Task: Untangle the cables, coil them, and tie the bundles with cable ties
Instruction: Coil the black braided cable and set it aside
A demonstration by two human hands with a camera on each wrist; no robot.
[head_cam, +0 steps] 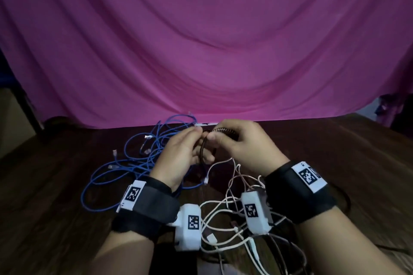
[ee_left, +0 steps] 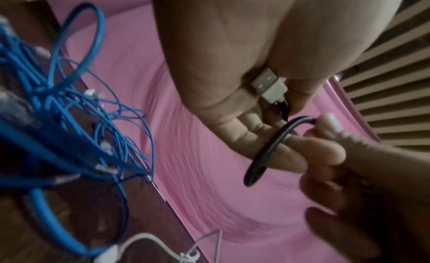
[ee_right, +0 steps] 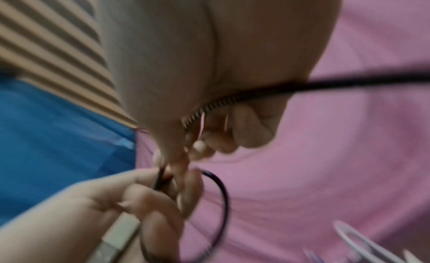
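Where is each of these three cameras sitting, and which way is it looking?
Head: on the head, looking down at the dark wooden table; shows left hand, right hand.
Left wrist: under the left palm, toward the tangled blue cables.
Right wrist: under the right palm, toward its fingers.
Shared: thin black cable.

Black cable (ee_right: 223, 202) blurred; its far end cut off.

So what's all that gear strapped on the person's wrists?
Each bare forearm wears a wide black fabric wrist strap, the other, with a white tag printed with a black square code. A white plastic box, also code-marked, hangs under each wrist. No sleeves or gloves.
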